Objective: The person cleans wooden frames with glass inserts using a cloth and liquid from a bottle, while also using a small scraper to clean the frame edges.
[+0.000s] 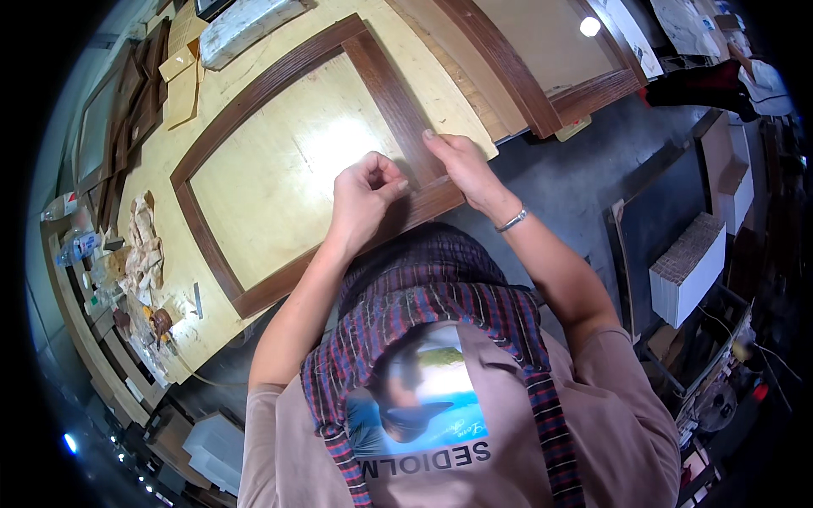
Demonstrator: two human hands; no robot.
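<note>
A dark brown wooden frame (385,93) with a curved far rail lies on the pale yellow worktable in front of me. Inside its opening the pale surface shows a bright glare. My left hand (364,188) is above the near rail, thumb and fingers curled together in a pinch. Whatever sits between those fingertips is too small to make out. At the frame's near right corner, my right hand (466,168) grips the outer edge, its thumb pointing away from me. A metal bracelet (511,221) circles the right wrist.
Another brown frame with a panel (550,93) lies at the far right. Further frames (127,118) lean at the left. Crumpled paper (144,241) and small clutter lie on the table's left side. A wrapped block (250,30) sits at the back. White boxes (690,271) stand right.
</note>
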